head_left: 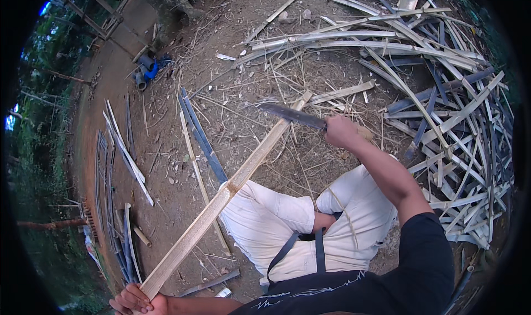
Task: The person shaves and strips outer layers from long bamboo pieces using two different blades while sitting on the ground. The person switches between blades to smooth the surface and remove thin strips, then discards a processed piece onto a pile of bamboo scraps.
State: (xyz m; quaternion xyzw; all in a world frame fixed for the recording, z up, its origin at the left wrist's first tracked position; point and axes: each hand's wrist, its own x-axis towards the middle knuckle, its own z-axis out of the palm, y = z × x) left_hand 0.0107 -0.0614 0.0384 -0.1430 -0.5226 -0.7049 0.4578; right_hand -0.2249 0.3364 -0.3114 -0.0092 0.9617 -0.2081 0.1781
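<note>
A long split bamboo strip (pixel 191 241), pale on its upper face with one darker node, runs slantwise from the lower left to the middle of the head view. My left hand (pixel 138 302) is wrapped round its near end. Its far part passes over my left thigh, in light trousers. In my right hand (pixel 342 132) is a machete (pixel 301 116), fingers closed round the handle, which is mostly hidden. The dark blade points left and lies across the strip near its far end. Thin shavings (pixel 266 101) show around the blade tip.
A large heap of split bamboo (pixel 470 132) covers the ground on the right. Darker strips (pixel 200 135) lie left of my legs, and more bamboo pieces (pixel 124 154) lie farther left. Grey tubes (pixel 145 69) with something blue sit at the far left. Dry shavings litter the soil ahead.
</note>
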